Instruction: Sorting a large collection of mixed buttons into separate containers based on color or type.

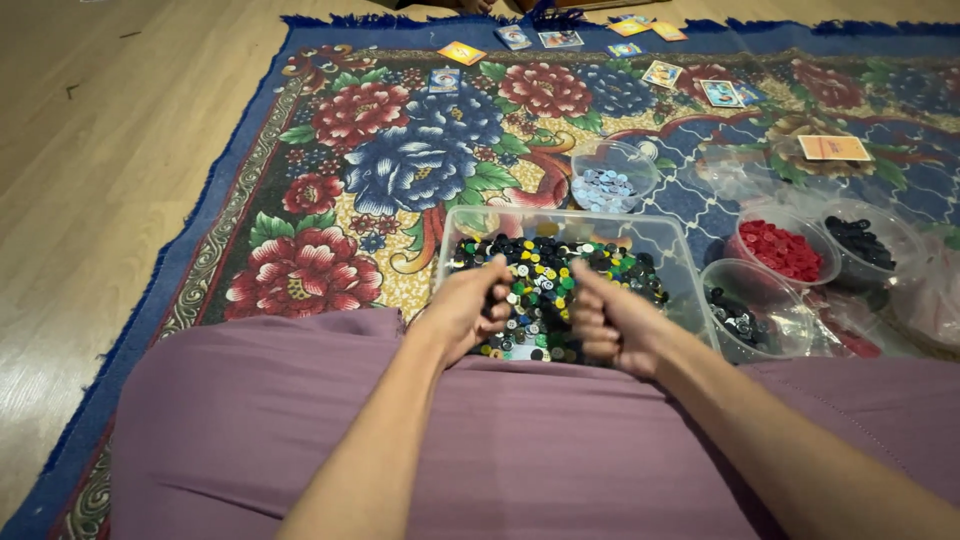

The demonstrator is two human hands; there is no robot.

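Observation:
A clear plastic bin [560, 217] stands on the carpet just past my lap, filled with small mixed discs [545, 275] in black, green, yellow and white. Both hands reach into its near side. My left hand [468, 308] rests on the discs with its fingers curled in. My right hand [603, 322] is closed like a fist with the thumb pointing forward, knuckles on the discs. Whether either hand has discs inside it is hidden.
Round clear bowls stand beside the bin: pale blue discs [607, 188] behind it, red ones [782, 248], black ones [860, 240] and dark ones [740, 318] to the right. Picture cards [834, 147] lie on the floral carpet [400, 170]. Wood floor [90, 150] lies left.

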